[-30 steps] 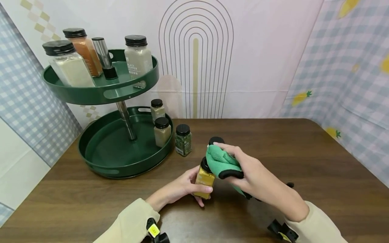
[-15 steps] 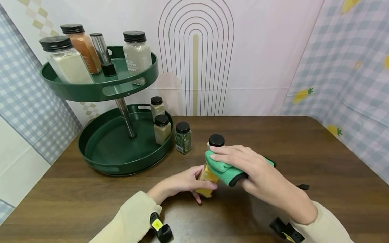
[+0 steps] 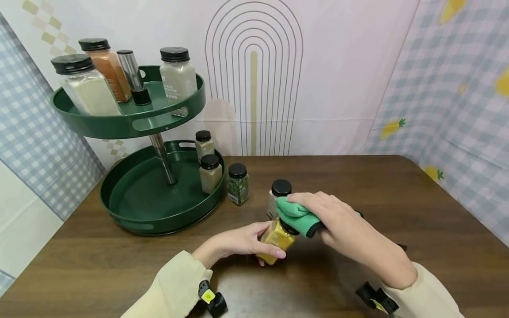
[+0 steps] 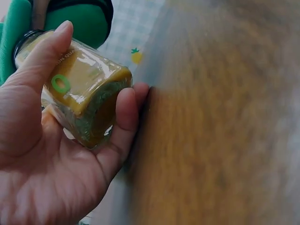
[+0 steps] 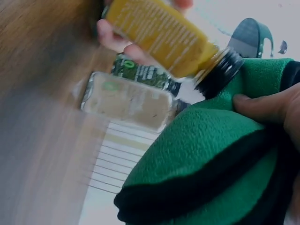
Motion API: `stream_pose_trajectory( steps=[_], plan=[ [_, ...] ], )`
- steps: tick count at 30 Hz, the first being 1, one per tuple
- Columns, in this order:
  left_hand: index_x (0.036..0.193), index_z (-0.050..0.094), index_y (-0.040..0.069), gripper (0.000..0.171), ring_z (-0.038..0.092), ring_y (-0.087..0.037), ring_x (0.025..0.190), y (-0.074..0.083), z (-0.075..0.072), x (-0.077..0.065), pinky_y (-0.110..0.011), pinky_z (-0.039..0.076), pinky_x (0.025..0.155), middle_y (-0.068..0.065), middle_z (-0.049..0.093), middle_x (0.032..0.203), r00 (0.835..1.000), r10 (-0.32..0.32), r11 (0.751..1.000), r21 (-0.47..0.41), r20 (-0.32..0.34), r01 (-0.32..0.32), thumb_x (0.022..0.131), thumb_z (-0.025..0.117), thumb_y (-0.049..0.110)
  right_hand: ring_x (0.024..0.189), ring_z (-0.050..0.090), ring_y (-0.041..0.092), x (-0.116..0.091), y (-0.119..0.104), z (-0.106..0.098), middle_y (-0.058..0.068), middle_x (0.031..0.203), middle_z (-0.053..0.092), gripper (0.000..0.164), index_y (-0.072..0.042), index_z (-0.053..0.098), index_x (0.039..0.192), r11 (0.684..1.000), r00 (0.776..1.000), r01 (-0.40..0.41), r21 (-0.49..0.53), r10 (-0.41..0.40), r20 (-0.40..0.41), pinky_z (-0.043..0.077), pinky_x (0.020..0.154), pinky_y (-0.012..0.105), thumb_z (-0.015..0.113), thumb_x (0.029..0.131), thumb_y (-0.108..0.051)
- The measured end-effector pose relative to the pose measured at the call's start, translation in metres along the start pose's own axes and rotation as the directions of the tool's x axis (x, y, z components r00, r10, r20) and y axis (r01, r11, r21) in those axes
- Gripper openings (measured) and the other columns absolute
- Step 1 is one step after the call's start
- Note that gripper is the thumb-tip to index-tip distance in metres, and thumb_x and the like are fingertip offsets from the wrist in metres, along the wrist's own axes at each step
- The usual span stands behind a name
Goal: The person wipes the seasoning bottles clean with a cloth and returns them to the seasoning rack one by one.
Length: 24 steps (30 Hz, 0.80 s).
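My left hand (image 3: 243,241) grips a small spice jar of yellow powder (image 3: 278,237) by its body, tilted with its black lid up and to the right. In the left wrist view the thumb lies along the jar (image 4: 86,77) and the fingers curl under its base. A green cloth (image 3: 297,216) with black edging is held bunched in my right hand (image 3: 338,223), against the lid. From the right wrist view, the cloth (image 5: 197,150) meets the black lid (image 5: 220,72), with the thumb pressing on the fabric. Just behind stands another black-lidded jar (image 3: 272,204), partly hidden by the cloth.
A two-tier green rack (image 3: 135,226) stands at left. Its upper tray (image 3: 99,128) bears large jars and a silver cylinder (image 3: 133,75); two small jars sit in the lower tray. A jar of green herbs (image 3: 237,187) stands beside it on the wooden table (image 3: 358,176).
The yellow jar has tipped further over to the right, its lid coming into view below the cloth. My right hand has turned palm-down and shifted slightly right with the cloth.
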<state>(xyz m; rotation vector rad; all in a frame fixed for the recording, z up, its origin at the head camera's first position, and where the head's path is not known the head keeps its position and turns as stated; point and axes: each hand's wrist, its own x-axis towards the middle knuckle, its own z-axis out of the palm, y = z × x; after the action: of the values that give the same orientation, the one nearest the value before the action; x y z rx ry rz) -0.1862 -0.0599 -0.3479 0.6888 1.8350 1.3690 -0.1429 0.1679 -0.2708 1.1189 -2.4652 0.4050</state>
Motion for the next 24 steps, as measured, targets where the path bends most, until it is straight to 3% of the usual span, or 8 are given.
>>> stream_pose_trajectory(
  steps=[6, 11, 13, 17, 20, 24],
  plan=[
    [0.120, 0.048, 0.010, 0.039, 0.061, -0.015, 0.080, -0.005, 0.000, 0.000, -0.032, 0.054, 0.069, -0.004, 0.062, 0.095, 0.999, 0.036, 0.998, -0.046, 0.019, -0.035, 0.086, 0.066, 0.018, 0.097, 0.055, 0.013, 0.000, 0.009, 0.002, -0.011, 0.122, 0.057, 0.073, -0.021, 0.055, 0.123, 1.000, 1.000, 0.003, -0.014, -0.003, 0.020, 0.045, 0.079, 0.037, 0.045, 0.064, 0.021],
    [0.124, 0.047, 0.013, 0.044, 0.058, -0.013, 0.092, -0.009, -0.003, -0.003, -0.028, 0.049, 0.080, -0.001, 0.061, 0.104, 0.999, 0.042, 0.998, -0.036, 0.008, -0.042, 0.086, 0.067, 0.023, 0.097, 0.057, 0.021, -0.002, 0.018, 0.004, -0.005, 0.117, 0.061, 0.068, -0.021, 0.060, 0.119, 0.991, 0.982, -0.062, -0.118, 0.082, 0.173, 0.043, 0.072, 0.038, 0.049, 0.064, 0.019],
    [0.124, 0.048, 0.014, 0.045, 0.058, -0.013, 0.092, -0.009, -0.003, -0.003, -0.028, 0.048, 0.081, -0.001, 0.061, 0.104, 0.999, 0.042, 0.998, -0.037, -0.002, -0.042, 0.085, 0.067, 0.025, 0.096, 0.057, 0.023, -0.002, 0.019, 0.003, -0.004, 0.116, 0.061, 0.066, -0.020, 0.061, 0.118, 0.986, 0.975, -0.074, -0.147, 0.102, 0.198, 0.042, 0.072, 0.038, 0.049, 0.066, 0.017],
    [0.122, 0.049, 0.014, 0.042, 0.061, -0.015, 0.085, -0.008, -0.001, -0.001, -0.032, 0.053, 0.076, -0.002, 0.061, 0.100, 0.999, 0.043, 0.996, -0.075, -0.001, -0.043, 0.086, 0.067, 0.024, 0.101, 0.056, 0.024, -0.001, 0.016, -0.005, -0.001, 0.121, 0.058, 0.072, -0.018, 0.056, 0.124, 0.986, 0.991, -0.108, -0.124, 0.117, 0.071, 0.043, 0.075, 0.041, 0.048, 0.064, 0.019],
    [0.121, 0.049, 0.013, 0.040, 0.062, -0.016, 0.079, -0.006, 0.001, 0.000, -0.034, 0.055, 0.071, -0.003, 0.061, 0.096, 0.999, 0.044, 0.995, -0.092, 0.002, -0.044, 0.086, 0.066, 0.022, 0.106, 0.053, 0.021, -0.001, 0.010, -0.014, 0.000, 0.126, 0.055, 0.082, -0.020, 0.052, 0.128, 0.997, 0.997, -0.073, -0.033, 0.072, -0.034, 0.043, 0.078, 0.042, 0.044, 0.058, 0.022],
    [0.121, 0.048, 0.010, 0.039, 0.061, -0.015, 0.082, -0.005, 0.001, -0.001, -0.033, 0.054, 0.074, -0.003, 0.060, 0.097, 0.999, 0.048, 0.995, -0.093, 0.009, -0.047, 0.087, 0.065, 0.020, 0.113, 0.050, 0.016, -0.001, 0.000, -0.015, -0.005, 0.129, 0.052, 0.088, -0.023, 0.050, 0.131, 0.995, 0.999, 0.036, 0.094, -0.036, -0.004, 0.045, 0.083, 0.040, 0.042, 0.055, 0.022]
  ],
)
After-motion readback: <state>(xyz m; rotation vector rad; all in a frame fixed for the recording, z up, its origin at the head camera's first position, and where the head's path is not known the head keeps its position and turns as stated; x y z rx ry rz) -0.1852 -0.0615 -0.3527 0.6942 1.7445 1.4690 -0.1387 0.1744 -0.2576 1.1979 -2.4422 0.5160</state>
